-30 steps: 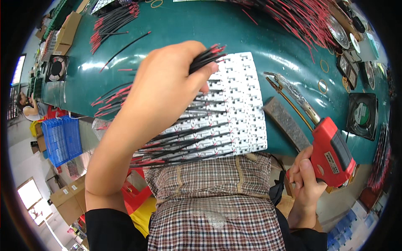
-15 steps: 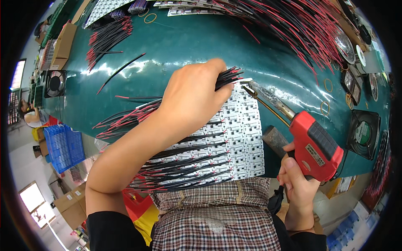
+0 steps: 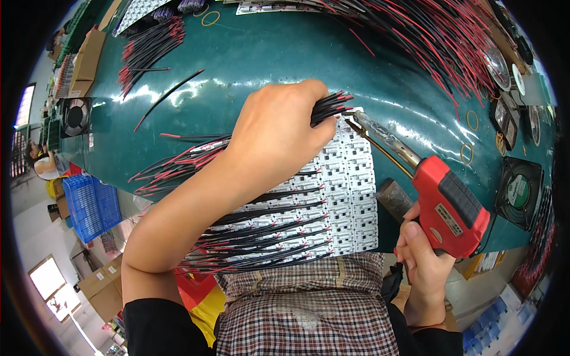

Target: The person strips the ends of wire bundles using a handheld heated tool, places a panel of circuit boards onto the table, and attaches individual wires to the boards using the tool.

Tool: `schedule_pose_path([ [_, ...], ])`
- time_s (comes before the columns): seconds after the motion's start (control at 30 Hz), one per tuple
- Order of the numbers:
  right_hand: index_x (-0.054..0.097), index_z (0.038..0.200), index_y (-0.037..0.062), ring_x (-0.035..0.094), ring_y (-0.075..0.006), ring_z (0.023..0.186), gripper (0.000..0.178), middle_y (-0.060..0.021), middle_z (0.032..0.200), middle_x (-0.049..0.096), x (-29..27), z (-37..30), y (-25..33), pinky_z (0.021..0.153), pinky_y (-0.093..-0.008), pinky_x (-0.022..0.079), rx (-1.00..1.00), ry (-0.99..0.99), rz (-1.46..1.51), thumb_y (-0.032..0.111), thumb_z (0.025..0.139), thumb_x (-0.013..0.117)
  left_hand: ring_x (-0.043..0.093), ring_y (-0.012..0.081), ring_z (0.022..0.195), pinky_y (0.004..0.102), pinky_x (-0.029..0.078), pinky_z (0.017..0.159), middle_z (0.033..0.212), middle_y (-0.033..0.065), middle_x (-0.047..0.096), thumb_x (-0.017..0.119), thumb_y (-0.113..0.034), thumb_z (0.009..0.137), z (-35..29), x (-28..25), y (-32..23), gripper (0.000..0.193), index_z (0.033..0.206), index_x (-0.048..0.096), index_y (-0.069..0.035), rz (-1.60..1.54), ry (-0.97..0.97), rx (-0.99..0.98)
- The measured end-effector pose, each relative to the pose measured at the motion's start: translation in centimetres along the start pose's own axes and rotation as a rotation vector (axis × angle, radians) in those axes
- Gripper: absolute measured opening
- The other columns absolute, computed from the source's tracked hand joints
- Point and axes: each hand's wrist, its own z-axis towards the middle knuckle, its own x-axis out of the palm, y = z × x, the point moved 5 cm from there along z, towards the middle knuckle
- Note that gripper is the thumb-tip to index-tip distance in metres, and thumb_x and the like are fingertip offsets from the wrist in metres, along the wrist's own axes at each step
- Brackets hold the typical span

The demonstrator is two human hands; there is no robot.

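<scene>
A black wire bundle [image 3: 331, 107] is clasped by the left hand [image 3: 278, 121] over the upper part of the white circuit sheet [image 3: 350, 196] — right of the sheet, a red soldering gun [image 3: 448, 202] is gripped by the right hand [image 3: 424, 256], tip near its upper-right corner.

The wires [image 3: 326, 109] are black with red ends; the board [image 3: 360, 184] is white, dotted with black. The gun [image 3: 433, 207] is red, its panel [image 3: 458, 196] black, its rod [image 3: 389, 156] brassy. Brown, black and white checks cover the apron [image 3: 350, 302]; the sleeves [image 3: 160, 326] are plain black. The table [image 3: 249, 50] is deep green, the crate [image 3: 89, 204] blue, one carton [image 3: 90, 59] brown.
</scene>
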Motion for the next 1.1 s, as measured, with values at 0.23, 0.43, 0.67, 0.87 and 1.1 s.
schedule_pose_path([
  [0.23,0.054,0.100,-0.0088,0.036,-0.0044,0.040,0.017,-0.0044,0.061,0.050,0.1,0.0,-0.1,0.040,-0.0221,0.039,-0.031,-0.040,0.002,0.002,0.089,0.061,0.059,0.0346,0.060,0.0390,0.046,0.058,0.069,0.0196,0.061,0.073,-0.018,0.081,0.0,-0.1,-0.3,0.023,0.086,0.064,0.002,0.029,-0.048,0.028],
  [0.43,0.055,0.098,-0.0092,0.036,-0.0048,0.039,0.015,-0.0046,0.061,0.050,0.0,0.1,-0.4,0.039,-0.0222,0.040,-0.041,0.008,-0.012,0.001,0.089,0.061,0.058,0.0367,0.059,0.0410,0.045,0.057,0.066,0.0200,0.059,0.074,-0.017,0.079,-0.1,-0.1,-0.4,0.024,0.079,0.061,0.003,0.072,-0.064,0.053],
  [0.67,0.054,0.097,-0.0091,0.035,-0.0049,0.039,0.017,-0.0051,0.059,0.049,-0.2,0.1,-0.3,0.039,-0.0222,0.038,-0.072,0.009,-0.041,0.005,0.090,0.060,0.061,0.0419,0.067,0.0471,0.049,0.063,0.068,0.0234,0.061,0.071,-0.016,0.077,0.0,-0.1,-0.6,0.023,0.074,0.059,0.004,0.108,-0.042,0.051],
  [0.87,0.053,0.101,-0.0087,0.034,-0.0043,0.039,0.022,-0.0055,0.059,0.050,-0.2,-0.3,0.2,0.040,-0.0216,0.037,-0.051,-0.032,-0.044,0.008,0.090,0.061,0.061,0.0393,0.063,0.0432,0.047,0.058,0.067,0.0212,0.061,0.070,-0.018,0.080,0.4,0.0,-0.8,0.023,0.078,0.060,0.002,0.140,-0.046,0.069],
  [1.1,0.053,0.094,-0.0062,0.034,-0.0044,0.039,0.015,-0.0058,0.061,0.050,-0.4,-0.4,-0.3,0.039,-0.0216,0.037,-0.069,-0.003,-0.022,0.006,0.090,0.060,0.056,0.0223,0.058,0.0352,0.046,0.059,0.066,0.0141,0.060,0.067,-0.015,0.079,0.8,-0.3,-0.3,0.019,0.082,0.062,0.002,-0.056,0.065,-0.035],
])
